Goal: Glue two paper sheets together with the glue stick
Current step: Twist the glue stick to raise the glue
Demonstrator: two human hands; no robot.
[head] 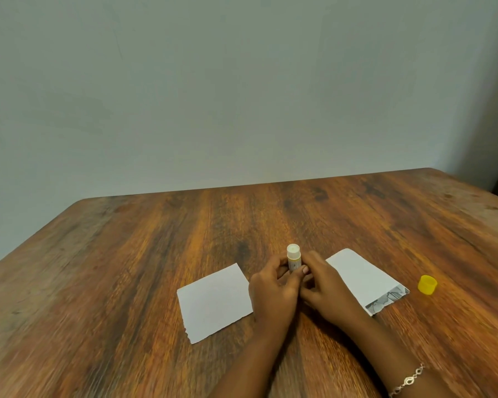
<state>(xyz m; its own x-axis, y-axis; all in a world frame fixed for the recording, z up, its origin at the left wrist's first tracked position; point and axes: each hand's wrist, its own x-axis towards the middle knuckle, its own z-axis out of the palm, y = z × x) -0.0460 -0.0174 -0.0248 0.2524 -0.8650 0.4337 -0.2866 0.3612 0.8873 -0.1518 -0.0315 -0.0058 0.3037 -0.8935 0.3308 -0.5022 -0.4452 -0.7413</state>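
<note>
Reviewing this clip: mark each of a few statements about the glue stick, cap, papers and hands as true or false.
1. The glue stick is held upright by both the left hand and the right hand. True.
2. The yellow cap is on the stick. False: it lies on the table, right of the papers.
3. The left sheet and right sheet are stacked. False: they lie apart.
4. A bracelet is on the right wrist. True.
</note>
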